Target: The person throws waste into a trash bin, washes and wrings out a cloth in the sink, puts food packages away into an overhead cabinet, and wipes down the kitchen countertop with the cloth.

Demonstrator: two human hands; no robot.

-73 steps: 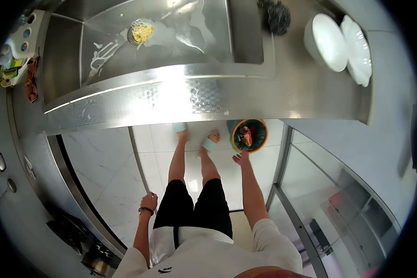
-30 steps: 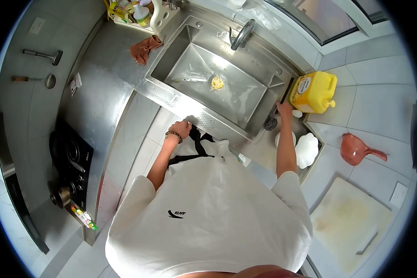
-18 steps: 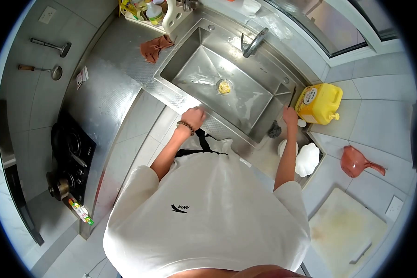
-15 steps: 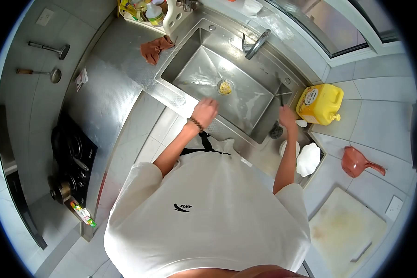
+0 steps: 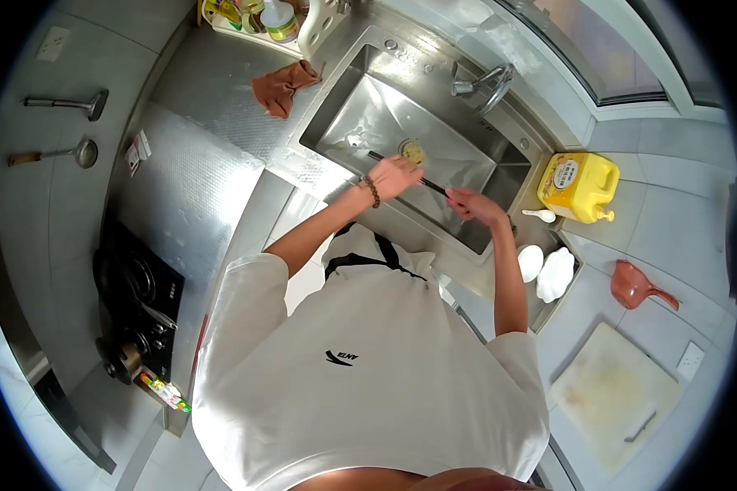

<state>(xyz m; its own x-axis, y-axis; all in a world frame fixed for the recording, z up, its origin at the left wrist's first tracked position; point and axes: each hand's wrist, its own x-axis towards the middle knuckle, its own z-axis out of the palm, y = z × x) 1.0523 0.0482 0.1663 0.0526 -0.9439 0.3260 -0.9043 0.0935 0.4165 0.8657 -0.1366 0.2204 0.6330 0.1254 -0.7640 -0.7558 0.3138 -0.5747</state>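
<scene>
Over the near side of the steel sink (image 5: 360,114), my left hand (image 5: 395,177) is closed around a pair of dark chopsticks (image 5: 434,187); their thin ends stick out past my fingers towards the drain. My right hand (image 5: 473,204) grips the other end of the chopsticks, to the right of my left hand. Yellowish food scraps (image 5: 413,152) lie in the drain beyond my hands. A bracelet (image 5: 371,191) circles my left wrist. The faucet (image 5: 487,86) stands at the sink's far edge.
Right of the sink are a yellow jug (image 5: 577,186), a white spoon (image 5: 540,215), a white bowl (image 5: 530,263) and a scalloped white dish (image 5: 555,276). A brown cloth (image 5: 285,88) lies left, below a rack of bottles (image 5: 280,20). The stove (image 5: 143,286) is farther left.
My right hand has come left from the sink's right corner, bringing the chopsticks to my left hand. My left hand has moved right and closed on them. The view has shifted slightly.
</scene>
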